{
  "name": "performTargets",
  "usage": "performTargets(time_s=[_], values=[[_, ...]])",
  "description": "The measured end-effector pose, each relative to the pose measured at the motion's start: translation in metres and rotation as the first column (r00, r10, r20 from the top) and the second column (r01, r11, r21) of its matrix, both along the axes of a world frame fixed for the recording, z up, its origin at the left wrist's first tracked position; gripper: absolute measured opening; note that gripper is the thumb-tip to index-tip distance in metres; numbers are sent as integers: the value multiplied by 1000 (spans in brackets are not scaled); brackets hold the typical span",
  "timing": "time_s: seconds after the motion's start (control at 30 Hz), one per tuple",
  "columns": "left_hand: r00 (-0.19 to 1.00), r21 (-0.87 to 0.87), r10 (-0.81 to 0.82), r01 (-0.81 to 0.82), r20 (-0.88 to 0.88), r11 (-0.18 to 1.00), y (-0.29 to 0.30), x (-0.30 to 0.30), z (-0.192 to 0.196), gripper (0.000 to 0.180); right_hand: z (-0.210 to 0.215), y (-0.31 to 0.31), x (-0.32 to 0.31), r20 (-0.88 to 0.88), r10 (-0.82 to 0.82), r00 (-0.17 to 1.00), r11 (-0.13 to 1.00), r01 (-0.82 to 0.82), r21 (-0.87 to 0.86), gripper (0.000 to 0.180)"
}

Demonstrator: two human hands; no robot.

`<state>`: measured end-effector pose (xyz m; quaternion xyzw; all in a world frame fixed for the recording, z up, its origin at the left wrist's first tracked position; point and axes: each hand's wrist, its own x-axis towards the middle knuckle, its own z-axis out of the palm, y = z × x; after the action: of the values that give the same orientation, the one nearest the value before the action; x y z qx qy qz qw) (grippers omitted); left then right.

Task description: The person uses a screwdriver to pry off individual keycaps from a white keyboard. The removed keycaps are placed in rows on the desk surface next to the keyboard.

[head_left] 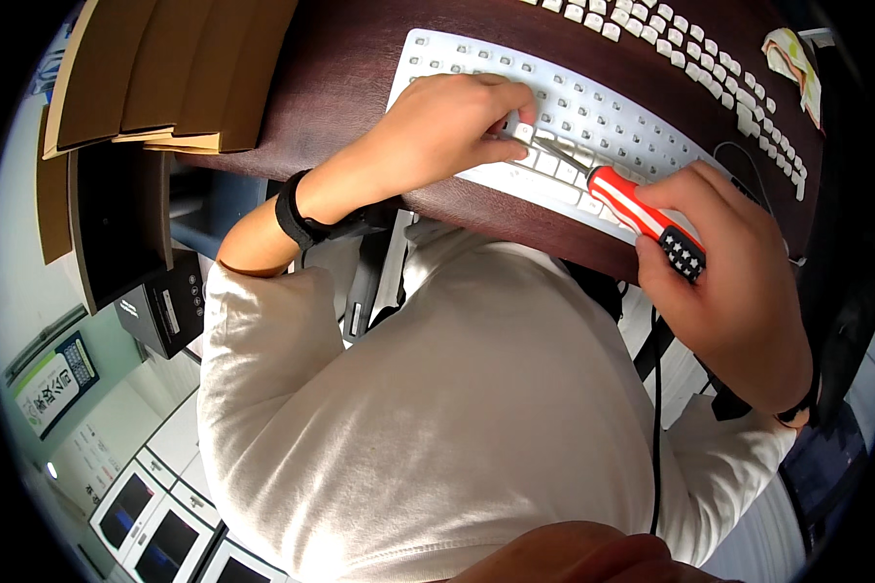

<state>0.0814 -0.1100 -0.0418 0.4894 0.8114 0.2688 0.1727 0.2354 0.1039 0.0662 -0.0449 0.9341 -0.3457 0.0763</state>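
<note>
A white keyboard [612, 105] lies on the dark table, its upper rows showing bare switches. White keycaps [566, 172] still cover part of its near rows. My left hand [447, 131] reaches in over its left part, with thumb and forefinger closed around a white keycap [524, 133]. In my right hand [724, 257] is a screwdriver [627, 198] with a red, white-striped handle and a dark, star-patterned end. Its metal shaft points left across the keycaps, and the tip is beside the keycap at my left fingertips. Whether the tip touches that keycap, I cannot tell.
Loose white keycaps [695, 56] lie in rows beyond the keyboard. A crumpled, colourful wrapper [793, 63] sits at the far right, and a thin cable [756, 175] runs beside the keyboard. Brown cardboard [170, 73] stands at the left; the table's front edge [515, 222] is close to my body.
</note>
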Motion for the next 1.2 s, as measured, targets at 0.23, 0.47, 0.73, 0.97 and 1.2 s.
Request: performTargets(time_s=[0.23,0.47,0.73,0.97,1.2], values=[[999,10,7,-8,33,1000,-3,0,3,28,13,-13,-18,12,88,996,972,-89,219,19],[1000,-19,7,-7,3,1000,-3,-2,1,24,18,-16,-43,-79,167,983,895,-117,431,12],[1000,83,18,-17,-19,996,-2,-2,-9,18,34,-1,-80,284,-144,948,962,67,263,20],[998,107,26,-19,-65,994,-3,0,-11,16,16,7,-56,55,80,995,966,-91,243,13],[996,119,14,-3,-92,993,-3,0,-10,15,18,-2,-50,84,20,996,965,-42,260,12]])
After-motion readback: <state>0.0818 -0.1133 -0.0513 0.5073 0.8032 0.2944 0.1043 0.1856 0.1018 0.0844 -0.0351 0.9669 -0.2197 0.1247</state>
